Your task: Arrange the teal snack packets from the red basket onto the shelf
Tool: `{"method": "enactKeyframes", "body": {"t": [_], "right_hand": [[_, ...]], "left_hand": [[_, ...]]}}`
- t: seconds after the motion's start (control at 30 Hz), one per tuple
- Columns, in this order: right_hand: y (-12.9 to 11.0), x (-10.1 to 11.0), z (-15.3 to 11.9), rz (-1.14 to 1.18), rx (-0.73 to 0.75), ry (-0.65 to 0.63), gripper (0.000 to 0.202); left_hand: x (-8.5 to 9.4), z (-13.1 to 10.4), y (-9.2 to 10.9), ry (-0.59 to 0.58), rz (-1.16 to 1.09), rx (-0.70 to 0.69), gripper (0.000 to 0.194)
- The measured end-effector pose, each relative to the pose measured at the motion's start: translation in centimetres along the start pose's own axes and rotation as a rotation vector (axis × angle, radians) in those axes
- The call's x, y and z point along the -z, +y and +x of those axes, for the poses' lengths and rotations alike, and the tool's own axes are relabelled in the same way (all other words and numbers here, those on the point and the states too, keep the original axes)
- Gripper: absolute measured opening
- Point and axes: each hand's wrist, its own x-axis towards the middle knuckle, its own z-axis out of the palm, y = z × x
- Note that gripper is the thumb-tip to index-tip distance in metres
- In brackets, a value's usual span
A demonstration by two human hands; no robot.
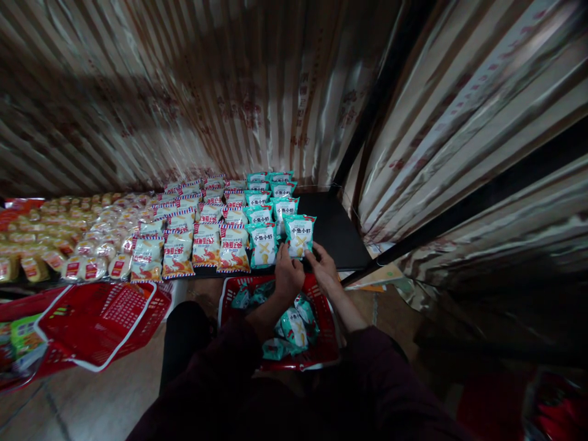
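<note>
Both my hands hold one teal and white snack bag [301,234] upright by its lower part, at the front of the black shelf [333,226]. My left hand [288,272] grips its lower left corner. My right hand [323,267] has its fingers at the lower right corner. Just to the left stands a matching teal bag [263,245], the front one of its row. Behind the held bag, another row of teal bags [285,209] runs back toward the curtain. Below my wrists, a red basket [225,306] holds several more teal bags [294,326].
Rows of white, red-striped snack bags [233,247] stand left of the teal ones. Further left lie many small wrapped cakes [73,245]. A second red basket [110,318] with a white handle is on the floor at left. Striped curtains [239,92] and a dark post [381,104] stand behind.
</note>
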Motion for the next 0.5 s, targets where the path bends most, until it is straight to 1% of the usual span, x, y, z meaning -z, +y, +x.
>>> {"method": "enactKeyframes", "body": {"t": [0.1, 0.27, 0.5], "right_hand": [[-0.1, -0.1, 0.7, 0.023, -0.001, -0.029, 0.050], [0.2, 0.3, 1.6, 0.028, -0.022, -0.036, 0.051], [0.2, 0.0, 1.9, -0.026, -0.007, -0.033, 0.049]], "left_hand": [[-0.4, 0.1, 0.1, -0.024, -0.032, 0.028, 0.061], [-1.2, 0.0, -0.1, -0.036, -0.082, 0.022, 0.068], [-1.8, -0.3, 0.0, -0.041, -0.022, 0.006, 0.074]]}}
